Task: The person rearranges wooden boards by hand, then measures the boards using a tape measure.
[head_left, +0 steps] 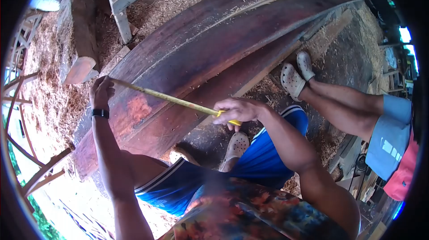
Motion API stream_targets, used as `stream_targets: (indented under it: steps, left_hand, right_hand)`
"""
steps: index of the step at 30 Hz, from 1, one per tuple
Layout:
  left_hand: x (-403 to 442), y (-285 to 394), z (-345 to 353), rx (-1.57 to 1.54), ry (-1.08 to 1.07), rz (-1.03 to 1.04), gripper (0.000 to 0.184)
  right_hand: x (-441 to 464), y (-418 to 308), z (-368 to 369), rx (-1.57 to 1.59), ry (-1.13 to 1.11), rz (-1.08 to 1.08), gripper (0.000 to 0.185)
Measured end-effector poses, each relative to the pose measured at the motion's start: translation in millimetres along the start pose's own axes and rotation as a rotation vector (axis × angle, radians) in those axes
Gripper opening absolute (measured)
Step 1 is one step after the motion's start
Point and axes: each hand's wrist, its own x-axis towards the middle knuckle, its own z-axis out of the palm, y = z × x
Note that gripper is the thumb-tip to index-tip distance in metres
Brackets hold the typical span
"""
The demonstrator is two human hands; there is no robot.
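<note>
Pulled out between my two hands is a yellow tape measure [178, 101], its blade running slantwise over the reddish-brown wooden planks [192, 68]. My left hand [102, 89], with a dark band on the wrist, is closed on the blade's far end near the planks' left part. Closed round the yellow case is my right hand [237, 109], just in front of my knee. Most of the case is hidden by the fingers. The planks lie side by side, long and tapering toward the upper right, with an orange-red patch below the blade.
A person in light blue shorts [389, 141] and clogs [292, 81] stands at the right, close to the planks. A thick squared log [78, 34] lies at upper left, beside a wooden trestle [117, 5]. Wood shavings [49, 79] cover the ground.
</note>
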Motion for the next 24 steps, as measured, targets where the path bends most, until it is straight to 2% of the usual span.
stream_targets:
  steps: [2,5,9,12,18,24]
  left_hand:
    - [-7,13,6,0.137,0.077,-0.002,0.032]
    - [-22,27,24,0.394,0.051,0.123,0.033]
    - [-37,35,40,0.684,-0.295,0.19,0.031]
    - [-41,28,45,0.817,-0.36,0.339,0.031]
    - [-37,38,51,0.797,-0.409,0.211,0.036]
    - [-28,23,43,0.805,-0.43,0.317,0.033]
  right_hand:
    - [-4,7,1,0.167,0.032,-0.006,0.034]
    - [-11,20,12,0.4,0.166,-0.007,0.025]
    - [-24,35,32,0.631,0.345,0.027,0.023]
    - [-34,40,46,0.637,0.395,0.069,0.024]
    - [-36,43,62,0.686,0.463,0.13,0.025]
    - [-36,54,60,0.658,0.425,0.155,0.021]
